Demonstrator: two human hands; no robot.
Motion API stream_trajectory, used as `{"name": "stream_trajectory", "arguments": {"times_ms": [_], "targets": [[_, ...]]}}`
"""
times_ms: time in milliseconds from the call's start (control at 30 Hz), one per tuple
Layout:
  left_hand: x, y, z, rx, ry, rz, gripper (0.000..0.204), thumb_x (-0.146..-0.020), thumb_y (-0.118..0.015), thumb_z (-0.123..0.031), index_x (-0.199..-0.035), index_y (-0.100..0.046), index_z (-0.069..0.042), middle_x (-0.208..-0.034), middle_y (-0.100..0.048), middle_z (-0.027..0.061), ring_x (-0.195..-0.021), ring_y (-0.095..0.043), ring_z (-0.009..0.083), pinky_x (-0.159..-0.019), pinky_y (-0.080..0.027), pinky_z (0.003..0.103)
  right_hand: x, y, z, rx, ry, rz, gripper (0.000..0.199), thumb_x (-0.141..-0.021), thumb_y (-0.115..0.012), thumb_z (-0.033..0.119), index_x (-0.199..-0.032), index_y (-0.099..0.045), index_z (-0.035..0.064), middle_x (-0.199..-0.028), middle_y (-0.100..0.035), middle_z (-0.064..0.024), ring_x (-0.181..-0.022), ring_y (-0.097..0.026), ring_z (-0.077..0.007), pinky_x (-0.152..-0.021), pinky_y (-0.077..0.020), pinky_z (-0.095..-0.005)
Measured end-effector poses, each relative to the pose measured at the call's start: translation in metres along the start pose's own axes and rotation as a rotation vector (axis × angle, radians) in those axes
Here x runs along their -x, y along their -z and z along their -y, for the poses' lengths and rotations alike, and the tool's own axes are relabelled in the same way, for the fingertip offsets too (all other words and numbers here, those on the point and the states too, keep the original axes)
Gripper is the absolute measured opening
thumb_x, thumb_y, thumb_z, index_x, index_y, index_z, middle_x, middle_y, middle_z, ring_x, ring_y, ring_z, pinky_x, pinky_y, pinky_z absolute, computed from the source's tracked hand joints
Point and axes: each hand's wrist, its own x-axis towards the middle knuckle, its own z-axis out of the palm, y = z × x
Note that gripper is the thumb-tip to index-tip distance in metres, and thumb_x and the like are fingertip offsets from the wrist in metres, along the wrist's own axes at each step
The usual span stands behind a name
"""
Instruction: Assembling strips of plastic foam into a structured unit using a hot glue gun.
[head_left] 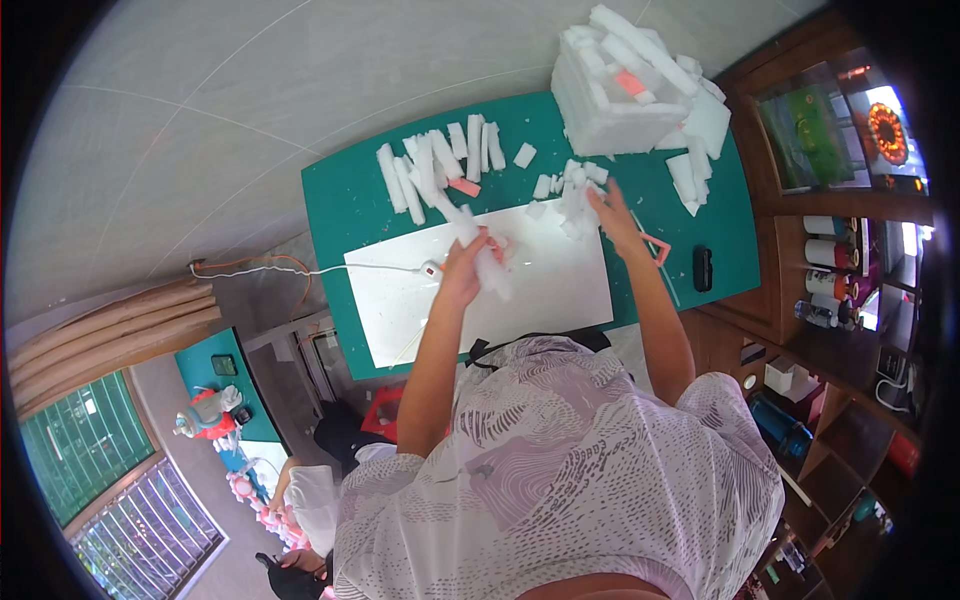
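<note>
My left hand (461,270) is closed round a long white foam strip (491,272), which slants over the white board (555,290). Some pink bits (502,250) show just beside the fingers. Over to the right, my right hand (618,222) has its fingers apart beside a heap of small white foam pieces (572,208) at the board's far edge. Nothing shows in its grasp. Beyond the left hand lie several white foam strips (390,180) in a loose row, with a pink block (464,187) among them.
A big white foam box (620,128) piled with offcuts stands at the far right of the green table (330,220). A pink frame-shaped piece (657,250) and a black case (703,268) lie right of the board. A white-corded switch (431,269) rests by my left wrist. Another person (310,505) sits lower left.
</note>
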Motion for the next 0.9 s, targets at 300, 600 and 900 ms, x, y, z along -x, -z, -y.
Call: {"name": "stream_trajectory", "arguments": {"times_ms": [300,600,900], "targets": [[-0.053,0.049,-0.106,-0.233,-0.17,-0.089,0.053,-0.08,-0.064,-0.01,-0.123,-0.035,-0.002,-0.092,-0.053,0.0115,-0.073,-0.055,0.0188,-0.068,-0.051,0.035,0.017,0.084,0.007,0.455,0.216,-0.508,0.059,-0.084,-0.059,0.039,-0.128,-0.043,0.0034,-0.119,-0.05,-0.0202,-0.102,-0.055,-0.0267,-0.076,-0.0497,-0.0341],[-0.098,0.085,-0.095,-1.09,-0.523,-0.612,0.064,-0.07,-0.073,-0.036,-0.111,-0.051,0.007,-0.107,-0.057,0.0222,-0.099,-0.057,0.0306,-0.085,-0.045,0.035,0.046,0.108,-0.018,0.279,0.135,-0.388,0.044,-0.087,-0.059,0.023,-0.125,-0.045,0.0062,-0.112,-0.053,-0.012,-0.09,-0.057,-0.0156,-0.074,-0.0456,-0.0253],[0.038,0.075,0.017,-1.046,-0.612,-0.571,0.024,-0.081,-0.062,-0.012,-0.099,-0.055,0.003,-0.091,-0.061,0.0122,-0.084,-0.059,0.0201,-0.075,-0.047,0.03,0.022,0.095,0.093,0.485,0.8,-0.377,0.034,-0.081,-0.06,0.014,-0.112,-0.054,0.0037,-0.101,-0.059,-0.0165,-0.093,-0.058,-0.0278,-0.082,-0.0452,-0.0356]]}}
